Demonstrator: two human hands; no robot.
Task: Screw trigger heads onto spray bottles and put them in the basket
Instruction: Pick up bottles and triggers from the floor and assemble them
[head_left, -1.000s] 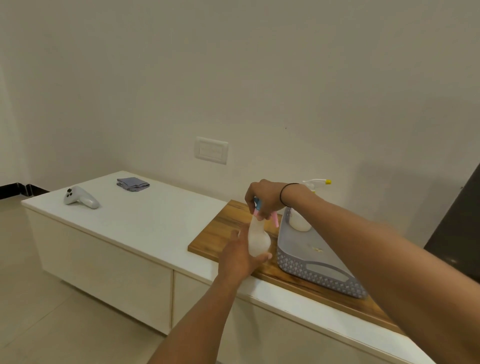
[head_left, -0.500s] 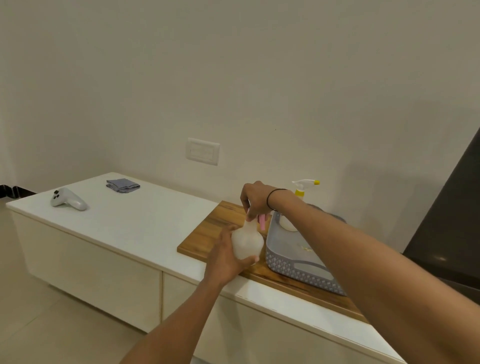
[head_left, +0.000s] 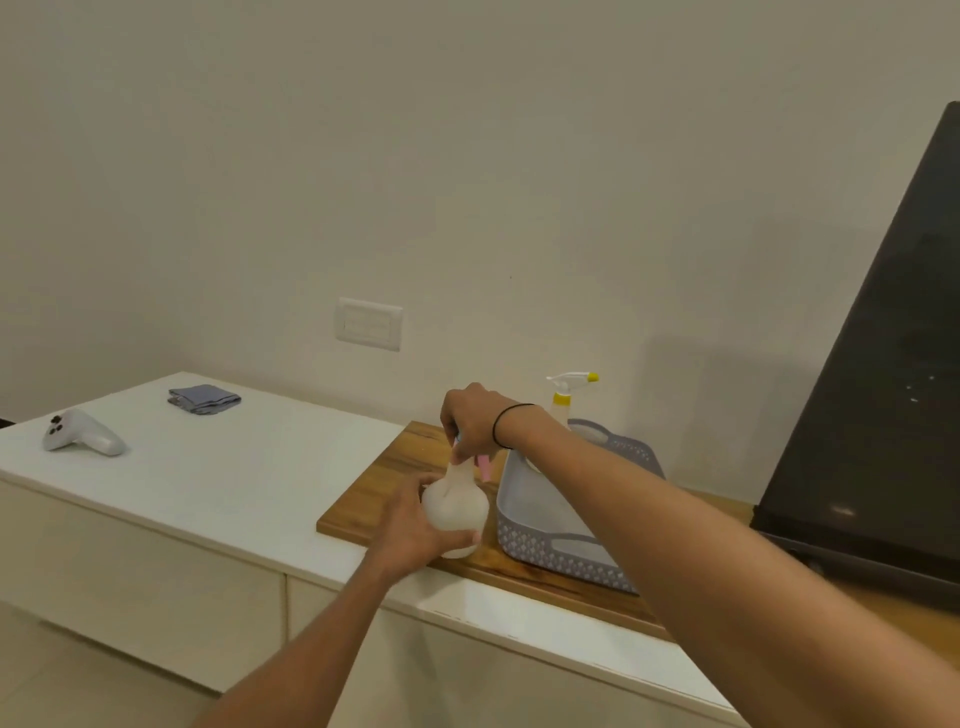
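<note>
A round frosted white spray bottle (head_left: 458, 508) stands on the wooden board (head_left: 384, 493). My left hand (head_left: 415, 525) grips its body from the near side. Over the bottle's neck, my right hand (head_left: 475, 423) is curled round a trigger head; only its pink lever (head_left: 484, 467) and a bit of blue show below the fingers. Just right of the bottle sits the grey perforated basket (head_left: 545, 540). A second bottle with a yellow-and-white trigger head (head_left: 569, 387) stands upright at the basket's far end, its body mostly hidden by my right forearm.
A white game controller (head_left: 83, 439) and a folded grey cloth (head_left: 204, 399) lie at the far left of the white cabinet top (head_left: 234, 467). A dark leaning panel (head_left: 872, 395) fills the right side. A wall switch plate (head_left: 369, 323) is on the wall behind.
The head camera has shifted, so the scene sits a little lower and to the left. Both hands stay on the bottle and trigger head; my right wrist looks slightly turned.
</note>
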